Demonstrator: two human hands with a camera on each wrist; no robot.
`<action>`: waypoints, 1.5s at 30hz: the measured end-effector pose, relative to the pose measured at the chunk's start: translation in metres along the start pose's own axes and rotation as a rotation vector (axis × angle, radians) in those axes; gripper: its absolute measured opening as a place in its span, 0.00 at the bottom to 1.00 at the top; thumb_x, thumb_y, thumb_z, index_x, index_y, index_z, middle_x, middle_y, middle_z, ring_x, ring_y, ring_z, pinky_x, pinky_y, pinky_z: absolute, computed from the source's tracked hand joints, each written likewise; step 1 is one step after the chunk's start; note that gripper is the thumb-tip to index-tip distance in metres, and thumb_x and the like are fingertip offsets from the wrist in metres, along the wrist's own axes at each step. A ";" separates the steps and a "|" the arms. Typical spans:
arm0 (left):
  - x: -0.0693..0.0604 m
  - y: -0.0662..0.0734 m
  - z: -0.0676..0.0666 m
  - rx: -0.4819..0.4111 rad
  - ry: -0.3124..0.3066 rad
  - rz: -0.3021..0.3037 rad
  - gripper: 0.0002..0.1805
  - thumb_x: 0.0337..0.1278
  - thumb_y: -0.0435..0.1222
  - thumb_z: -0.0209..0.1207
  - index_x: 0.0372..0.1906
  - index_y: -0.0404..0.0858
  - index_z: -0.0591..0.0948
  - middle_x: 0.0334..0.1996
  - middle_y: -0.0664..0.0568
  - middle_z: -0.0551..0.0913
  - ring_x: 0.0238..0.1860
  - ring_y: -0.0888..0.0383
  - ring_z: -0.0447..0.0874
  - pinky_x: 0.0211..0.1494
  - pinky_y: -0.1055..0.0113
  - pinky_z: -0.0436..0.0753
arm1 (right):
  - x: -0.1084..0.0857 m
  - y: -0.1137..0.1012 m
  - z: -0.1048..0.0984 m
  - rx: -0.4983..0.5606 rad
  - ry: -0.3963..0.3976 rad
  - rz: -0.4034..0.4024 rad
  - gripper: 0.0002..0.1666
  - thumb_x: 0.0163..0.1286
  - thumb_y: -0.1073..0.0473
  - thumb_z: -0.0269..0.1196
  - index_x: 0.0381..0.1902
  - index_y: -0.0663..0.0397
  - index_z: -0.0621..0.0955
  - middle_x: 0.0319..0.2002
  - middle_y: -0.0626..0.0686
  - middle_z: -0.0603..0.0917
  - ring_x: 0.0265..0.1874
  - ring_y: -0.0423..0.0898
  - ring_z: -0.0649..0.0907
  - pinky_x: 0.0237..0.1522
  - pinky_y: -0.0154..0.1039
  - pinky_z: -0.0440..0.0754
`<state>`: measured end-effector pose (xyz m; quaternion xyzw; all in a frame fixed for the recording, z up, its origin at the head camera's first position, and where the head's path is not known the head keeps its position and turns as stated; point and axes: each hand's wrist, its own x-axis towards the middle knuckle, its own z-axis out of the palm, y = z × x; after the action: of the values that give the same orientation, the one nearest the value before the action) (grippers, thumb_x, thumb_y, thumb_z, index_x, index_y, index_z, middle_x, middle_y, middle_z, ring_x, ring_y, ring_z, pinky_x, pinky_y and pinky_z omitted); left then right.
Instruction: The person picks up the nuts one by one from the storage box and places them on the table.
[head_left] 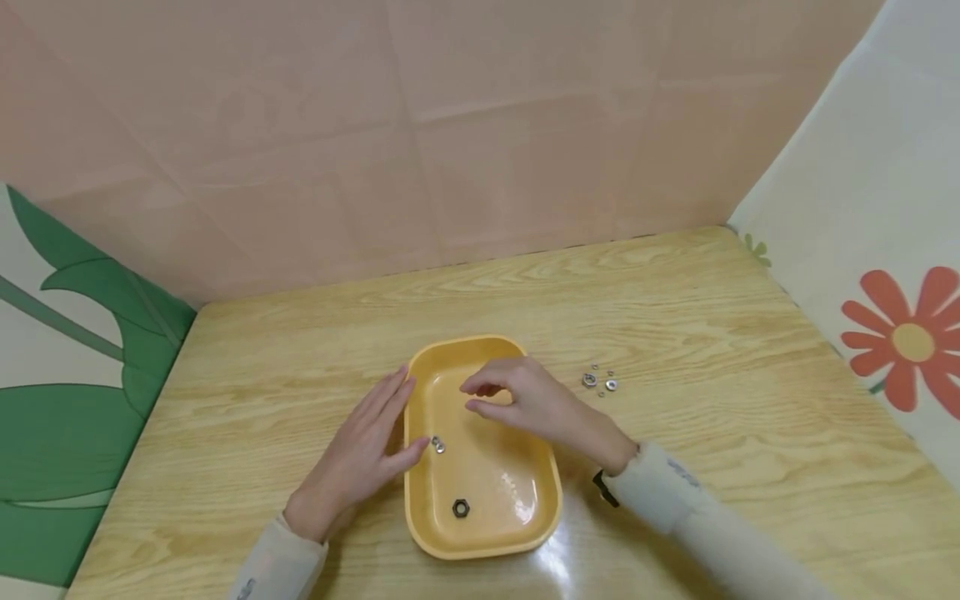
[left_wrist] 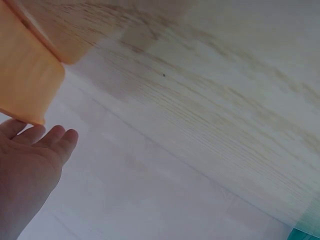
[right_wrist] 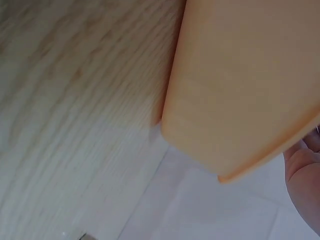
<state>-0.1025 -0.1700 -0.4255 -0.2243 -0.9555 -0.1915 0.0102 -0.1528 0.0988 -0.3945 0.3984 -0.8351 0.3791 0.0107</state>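
A yellow tray sits on the table. Inside it lie a dark hex nut towards the near end and small silver nuts by the left wall. My left hand rests along the tray's left rim with fingers extended, its thumb reaching over the rim beside the silver nuts. Above the tray, my right hand hovers with fingers bent and thumb apart from them; I see nothing between them. The right wrist view shows the tray's outer wall, with part of the right hand at the edge.
Right of the tray, several small silver nuts of different sizes lie on the wood-grain table. A pinkish covering stands behind the table. Printed panels flank it, with green leaves at left and a red flower at right.
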 end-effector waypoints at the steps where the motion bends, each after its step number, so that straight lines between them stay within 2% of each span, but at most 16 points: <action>1: 0.000 0.000 0.000 0.000 0.000 0.000 0.46 0.65 0.57 0.55 0.78 0.38 0.55 0.81 0.49 0.48 0.79 0.45 0.52 0.79 0.45 0.59 | 0.000 -0.001 0.001 0.005 -0.003 0.001 0.12 0.67 0.58 0.67 0.45 0.59 0.87 0.41 0.53 0.90 0.40 0.43 0.87 0.45 0.33 0.87; 11: 0.001 0.000 -0.001 -0.001 -0.001 0.009 0.46 0.65 0.57 0.55 0.78 0.37 0.55 0.80 0.45 0.50 0.79 0.44 0.52 0.79 0.45 0.59 | 0.004 -0.004 0.012 0.019 -0.048 0.036 0.13 0.68 0.56 0.66 0.46 0.57 0.87 0.44 0.51 0.89 0.44 0.42 0.87 0.49 0.34 0.86; 21: 0.000 -0.002 0.001 0.002 0.039 0.038 0.46 0.64 0.56 0.57 0.77 0.35 0.57 0.79 0.43 0.53 0.78 0.42 0.55 0.78 0.44 0.61 | 0.011 -0.005 0.024 0.008 -0.023 -0.085 0.11 0.65 0.59 0.68 0.44 0.59 0.87 0.41 0.53 0.90 0.40 0.43 0.88 0.46 0.32 0.86; 26: 0.000 -0.002 0.001 0.002 0.042 0.037 0.46 0.64 0.56 0.57 0.77 0.34 0.57 0.80 0.45 0.52 0.78 0.42 0.55 0.78 0.44 0.61 | 0.013 -0.007 0.028 -0.023 -0.026 -0.096 0.11 0.66 0.59 0.68 0.43 0.58 0.87 0.41 0.51 0.90 0.40 0.42 0.87 0.46 0.31 0.86; 37: 0.001 0.000 0.002 -0.001 0.035 0.036 0.44 0.65 0.55 0.56 0.77 0.36 0.57 0.80 0.46 0.51 0.78 0.43 0.54 0.78 0.45 0.60 | 0.014 -0.011 0.036 -0.032 -0.102 -0.082 0.10 0.66 0.60 0.67 0.44 0.57 0.87 0.41 0.50 0.90 0.42 0.41 0.87 0.48 0.31 0.85; 45: 0.001 0.000 0.001 0.000 0.038 0.031 0.45 0.64 0.56 0.56 0.77 0.36 0.57 0.80 0.48 0.50 0.78 0.44 0.54 0.79 0.46 0.60 | 0.017 -0.012 0.041 -0.058 -0.189 -0.075 0.10 0.65 0.62 0.67 0.44 0.55 0.87 0.41 0.49 0.89 0.41 0.40 0.87 0.47 0.29 0.84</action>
<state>-0.1030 -0.1694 -0.4268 -0.2354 -0.9515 -0.1956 0.0312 -0.1448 0.0562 -0.4106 0.4629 -0.8276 0.3148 -0.0422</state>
